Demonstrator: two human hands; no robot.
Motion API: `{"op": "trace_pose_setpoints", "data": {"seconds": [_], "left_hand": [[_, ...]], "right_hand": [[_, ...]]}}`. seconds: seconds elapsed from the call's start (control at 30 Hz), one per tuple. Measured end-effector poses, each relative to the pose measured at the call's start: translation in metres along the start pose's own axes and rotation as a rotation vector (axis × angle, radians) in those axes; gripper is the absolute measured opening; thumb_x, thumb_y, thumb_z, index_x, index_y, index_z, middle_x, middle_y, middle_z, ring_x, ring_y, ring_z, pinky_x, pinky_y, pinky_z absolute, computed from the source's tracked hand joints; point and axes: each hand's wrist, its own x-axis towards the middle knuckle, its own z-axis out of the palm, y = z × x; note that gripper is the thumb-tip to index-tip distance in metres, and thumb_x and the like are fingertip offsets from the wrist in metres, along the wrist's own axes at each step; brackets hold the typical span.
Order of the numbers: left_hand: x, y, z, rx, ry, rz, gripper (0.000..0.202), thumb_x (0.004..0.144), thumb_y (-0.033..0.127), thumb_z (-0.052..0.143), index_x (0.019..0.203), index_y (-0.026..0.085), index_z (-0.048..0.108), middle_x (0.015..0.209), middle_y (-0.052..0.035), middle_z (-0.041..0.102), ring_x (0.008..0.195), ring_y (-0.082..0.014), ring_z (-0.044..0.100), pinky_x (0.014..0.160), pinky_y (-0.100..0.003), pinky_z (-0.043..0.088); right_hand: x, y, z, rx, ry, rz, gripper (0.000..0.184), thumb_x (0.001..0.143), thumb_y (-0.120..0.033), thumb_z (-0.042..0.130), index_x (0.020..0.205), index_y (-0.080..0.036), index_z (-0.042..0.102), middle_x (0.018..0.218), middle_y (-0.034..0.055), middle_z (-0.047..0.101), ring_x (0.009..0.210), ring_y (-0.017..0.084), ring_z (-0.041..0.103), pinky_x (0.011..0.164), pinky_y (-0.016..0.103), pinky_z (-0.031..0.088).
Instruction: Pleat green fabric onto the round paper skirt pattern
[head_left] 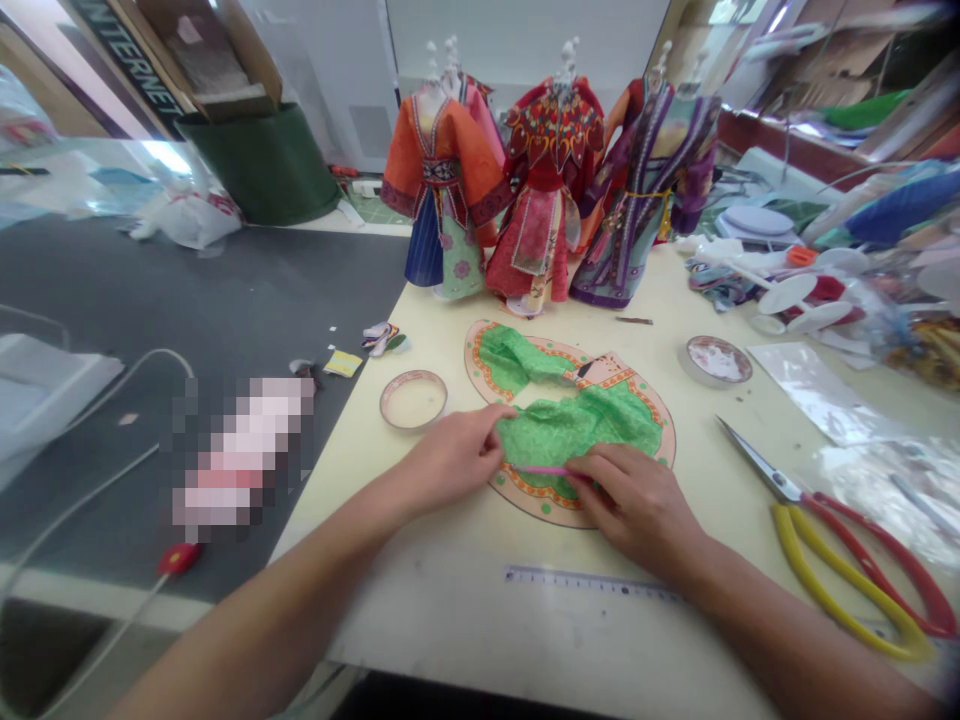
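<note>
A head-worn camera looked forward and down from close above the left hand (450, 460) and right hand (637, 505), facing a cream worktable (450, 600) and colourful miniature gowns (544, 190).

Fabric cutout (577, 430) on table (450, 610), scissors (780, 487) right, miniature gowns (544, 190) behind

We read one word, INTERNET, in pale capitals slanting along a dark strip (139, 65) at about eleven o'clock. At six o'clock, a metal ruler (592, 583) shows fine tick marks, but its numbers are too small and blurred for us to read. A yellow paper (343, 363) at nine o'clock is also too small for us to make out any writing.
</note>
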Motion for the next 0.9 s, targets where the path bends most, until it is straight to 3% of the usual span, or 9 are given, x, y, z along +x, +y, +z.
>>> {"op": "trace_pose_setpoints", "data": {"seconds": [0.9], "left_hand": [[0.0021, 0.0044, 0.0029, 0.056, 0.01, -0.032, 0.048, 0.076, 0.019, 0.049, 0.123, 0.02, 0.048, 0.073, 0.0007, 0.065, 0.068, -0.0151, 0.058, 0.062, -0.025, 0.042]], "right_hand": [[0.0012, -0.0012, -0.0008, -0.002, -0.004, 0.007, 0.015, 0.086, -0.017, 0.047, 0.079, -0.016, 0.06, 0.072, 0.0059, 0.061, 0.068, 0.016, 0.054, 0.06, 0.028, 0.041]]}}
